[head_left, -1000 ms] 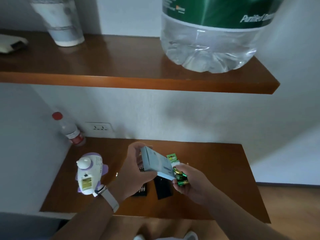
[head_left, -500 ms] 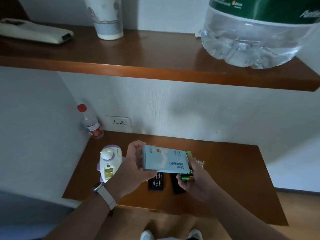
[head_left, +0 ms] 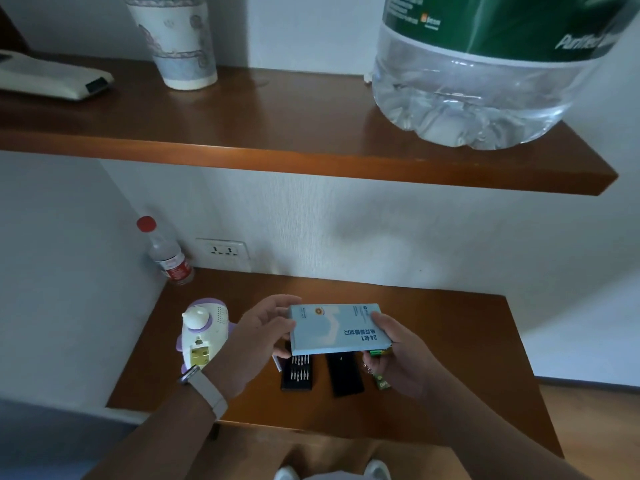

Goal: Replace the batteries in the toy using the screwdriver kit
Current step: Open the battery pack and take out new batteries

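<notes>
A light-blue screwdriver-kit box (head_left: 337, 330) is held flat above the lower shelf (head_left: 467, 375) between both hands. My left hand (head_left: 254, 344) grips its left end; my right hand (head_left: 398, 358) grips its right end and also holds green batteries (head_left: 379, 352) under the box. Below it lie the black bit tray (head_left: 297, 373) with several bits and a black case piece (head_left: 344, 374). A green battery wrapper (head_left: 382, 382) lies at the right. The white and purple toy (head_left: 202, 332) rests on its back at the left, its battery bay showing.
A small red-capped bottle (head_left: 166, 254) leans in the back left corner beside a wall socket (head_left: 223, 251). The upper shelf (head_left: 311, 157) carries a large water jug (head_left: 485, 71), a paper cup (head_left: 176, 39) and a white remote (head_left: 52, 77).
The box has turned from edge-on to flat and level, printed face up. My right hand has come up to grip its right end. The camera view has shifted left and back.
</notes>
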